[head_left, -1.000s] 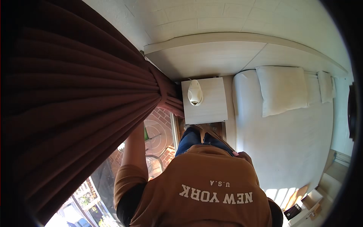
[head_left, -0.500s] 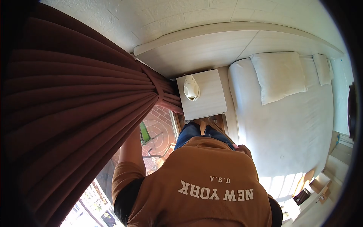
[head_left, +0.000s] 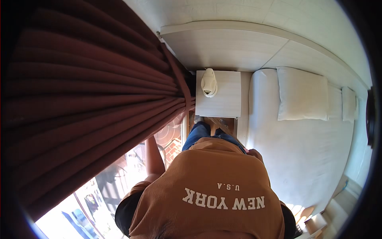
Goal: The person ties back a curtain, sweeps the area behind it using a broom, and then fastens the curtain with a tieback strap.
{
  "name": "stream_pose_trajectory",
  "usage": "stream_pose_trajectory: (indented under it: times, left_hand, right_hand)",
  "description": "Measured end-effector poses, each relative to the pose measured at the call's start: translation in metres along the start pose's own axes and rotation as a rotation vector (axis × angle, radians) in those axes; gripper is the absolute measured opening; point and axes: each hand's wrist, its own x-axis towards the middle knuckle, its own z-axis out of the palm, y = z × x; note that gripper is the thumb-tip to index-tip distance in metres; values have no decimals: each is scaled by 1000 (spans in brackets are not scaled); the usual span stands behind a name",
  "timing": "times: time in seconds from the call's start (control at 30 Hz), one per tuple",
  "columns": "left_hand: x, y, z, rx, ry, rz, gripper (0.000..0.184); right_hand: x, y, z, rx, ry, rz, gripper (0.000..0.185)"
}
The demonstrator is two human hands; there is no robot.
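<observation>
A dark red pleated curtain fills the left side, gathered at its right by a tieback band. My left forearm reaches up behind the curtain's lower edge, and the cloth hides my left hand. My right hand is low at my right side, in shadow, with a small pink patch at its tip. Its fingers cannot be made out. A thin brown rod-like line runs from near that hand toward the floor by the bedside table; whether I hold it is unclear.
A white bedside table with a cream kettle-like appliance stands ahead. To the right is a bed with a white sheet and a pillow. Bright glass and patterned paving show beyond the curtain.
The view has shifted, with the table and bed edge now farther right. The curtain's gathered part now lies against the table's left side, and my left forearm appears shorter below the cloth.
</observation>
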Motion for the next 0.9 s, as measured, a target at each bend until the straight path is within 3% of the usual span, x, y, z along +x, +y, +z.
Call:
stream_pose_trajectory:
  times: [0.13, 0.23, 0.27, 0.37, 0.4, 0.47, 0.5, 0.67, 0.7, 0.77, 0.83, 0.9]
  left_hand:
    - [-78, -2, -18, 73, 4, 29, 54]
    - [-138, 2, -23, 164, -42, 72, 54]
    - [-154, 5, -24, 222, -78, 102, 55]
    - [-205, 30, -15, 437, -187, 247, 55]
    - [-219, 45, -2, 336, -113, 317, 55]
    - [-243, 88, 52, -60, 197, 577, 39]
    - [-244, 88, 42, -24, 106, 588, 36]
    - [-275, 102, 34, -288, 310, 747, 25]
    - [-283, 98, 16, -179, 254, 734, 27]
    - [-298, 84, -5, -173, 450, 836, 29]
    - [-316, 65, -45, 123, 635, 967, 39]
    - [-343, 49, -78, 302, 705, 1128, 52]
  right_hand:
    - [25, 8, -16, -151, -63, -37, 20]
    - [25, 2, -30, 31, -144, 54, 18]
    - [21, -5, -34, -162, -116, 53, 21]
    - [30, 2, -48, -211, -121, -105, 20]
    - [31, 2, -51, -253, -89, -127, 19]
    - [33, -2, -54, -387, -69, -135, 19]
    - [31, -5, -52, -435, -67, -135, 19]
    - [-1, -5, -32, -525, -20, -214, 22]
    - [-7, 0, -26, -534, -8, -238, 23]
    - [6, 27, -12, -412, 69, -309, 21]
    - [-26, 47, 17, -355, 214, -417, 19]
    - [-33, 78, 40, -476, 406, -643, 29]
